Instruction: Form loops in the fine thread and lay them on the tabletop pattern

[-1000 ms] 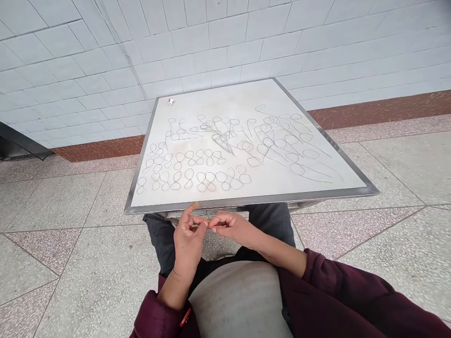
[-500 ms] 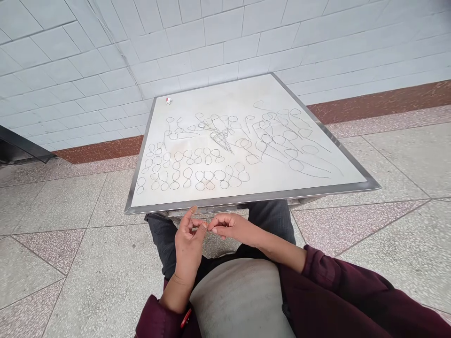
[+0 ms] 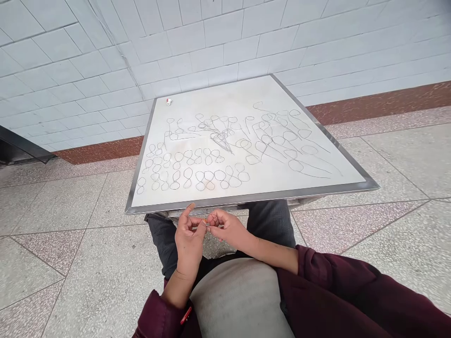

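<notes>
Below the near edge of the table, over my lap, my two hands meet at the fingertips. My left hand [image 3: 189,237] pinches with thumb and forefinger, its other fingers raised toward the table edge. Against it, the thumb and forefinger of my right hand [image 3: 225,226] are closed too. A thin dark wire [image 3: 213,216] shows as a fine curve at the right fingers; most of it is hidden. A small orange spot shows at the left fingertips, too small to name. On the table, bent wires in figure-eight shapes [image 3: 188,178] lie in rows at the near left.
The white table [image 3: 303,185] has a grey metal rim and stands near a tiled wall. Long wires with one looped end [image 3: 296,165] lie at its right, and a tangled wire heap [image 3: 220,134] mid-table. A small white-and-red object [image 3: 169,101] sits in the far left corner.
Both hands stay pinched together over the lap. The right hand has tilted slightly and its forearm has shifted a little left; a fine wire curve shows at its fingers.
</notes>
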